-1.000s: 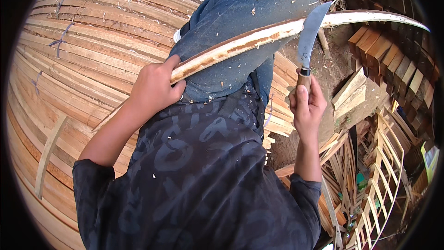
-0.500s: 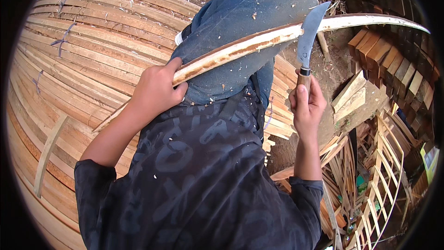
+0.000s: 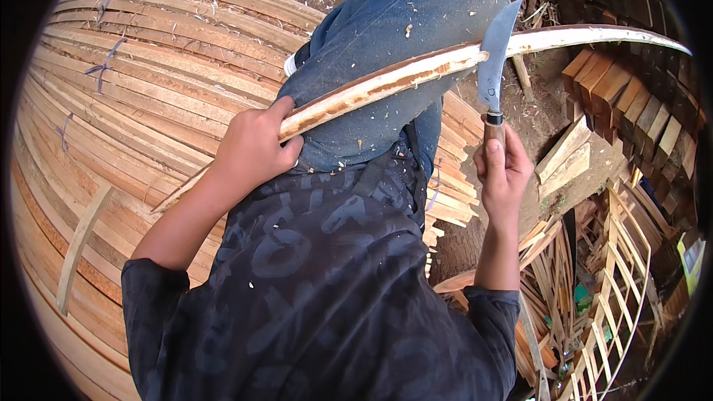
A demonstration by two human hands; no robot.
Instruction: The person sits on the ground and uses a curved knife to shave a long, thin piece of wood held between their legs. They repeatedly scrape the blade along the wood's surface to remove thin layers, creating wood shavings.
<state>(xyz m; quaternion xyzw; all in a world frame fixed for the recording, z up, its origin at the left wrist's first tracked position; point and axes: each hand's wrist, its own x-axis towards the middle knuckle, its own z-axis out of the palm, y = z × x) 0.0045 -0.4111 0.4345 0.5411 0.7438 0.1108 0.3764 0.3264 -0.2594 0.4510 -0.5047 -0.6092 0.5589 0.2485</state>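
Slats (image 3: 178, 120) lie stacked left of the jeans-clad leg (image 3: 412, 11). A pale strip (image 3: 386, 87) slants across that leg, rising rightward from the clasping left hand (image 3: 255, 142); right of it, the right hand (image 3: 506, 174) grips a knife (image 3: 494, 74) crossing the strip.

Shows creamy white streaked brown on the wooden strip (image 3: 386, 86), silvery grey on the blade (image 3: 496, 56), grey-patterned black on the shirt (image 3: 327, 297).

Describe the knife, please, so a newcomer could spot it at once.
Find the blue trouser leg, then the long pale strip across it. The right hand holds the knife: its broad, curved metal blade sets it apart from the surrounding wood.
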